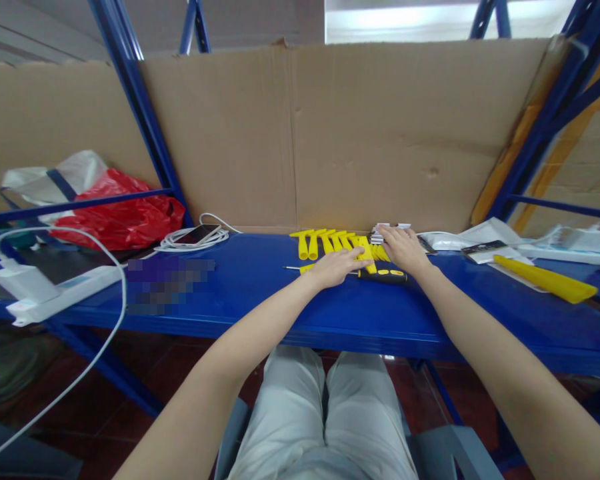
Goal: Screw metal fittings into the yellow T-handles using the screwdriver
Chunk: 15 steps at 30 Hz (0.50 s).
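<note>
My left hand (334, 268) is closed on a yellow scraper-like piece (366, 253) with a wide flat head, above the blue tabletop. A row of similar yellow T-shaped pieces (313, 245) lies just behind it, partly hidden by my fingers. My right hand (405, 248) reaches to a small stack of white-edged pieces (380, 229) at the back, its fingers stretched out over them. What these pieces are is too small to tell. In front of both hands lies a screwdriver (383, 275) with a black and yellow handle, its shaft pointing left.
Cardboard (380, 133) walls the back of the blue table (250, 287). On the left are a power strip (75, 293), a coiled white cable (190, 241) and a red bag (125, 207). A long yellow tool (545, 280) and packets (495, 250) lie right.
</note>
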Tool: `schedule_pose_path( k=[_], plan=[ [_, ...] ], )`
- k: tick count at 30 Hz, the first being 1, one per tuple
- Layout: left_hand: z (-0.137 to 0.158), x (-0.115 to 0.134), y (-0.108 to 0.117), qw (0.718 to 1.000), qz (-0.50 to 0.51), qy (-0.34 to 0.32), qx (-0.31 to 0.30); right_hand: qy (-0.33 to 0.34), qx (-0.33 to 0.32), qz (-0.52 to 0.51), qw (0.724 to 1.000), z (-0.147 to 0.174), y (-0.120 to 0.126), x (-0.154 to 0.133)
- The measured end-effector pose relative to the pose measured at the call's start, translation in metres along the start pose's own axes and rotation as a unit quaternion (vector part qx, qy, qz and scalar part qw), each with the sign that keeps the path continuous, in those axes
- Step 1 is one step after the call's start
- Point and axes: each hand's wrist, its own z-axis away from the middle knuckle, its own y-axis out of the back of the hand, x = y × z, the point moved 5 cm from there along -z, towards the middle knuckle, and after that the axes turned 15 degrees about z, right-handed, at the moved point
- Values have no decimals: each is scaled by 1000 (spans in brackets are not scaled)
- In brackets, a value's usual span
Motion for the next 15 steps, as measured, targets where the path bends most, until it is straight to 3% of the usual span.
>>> schedule_pose_path(
  k=[6,15],
  plan=[
    [0,-6,-7,1000,18,-8,17,77,16,-14,997,-4,8,-14],
    [1,1,-3,1000,30,8,6,105,-3,-3,994,-4,7,-18]
  ],
)
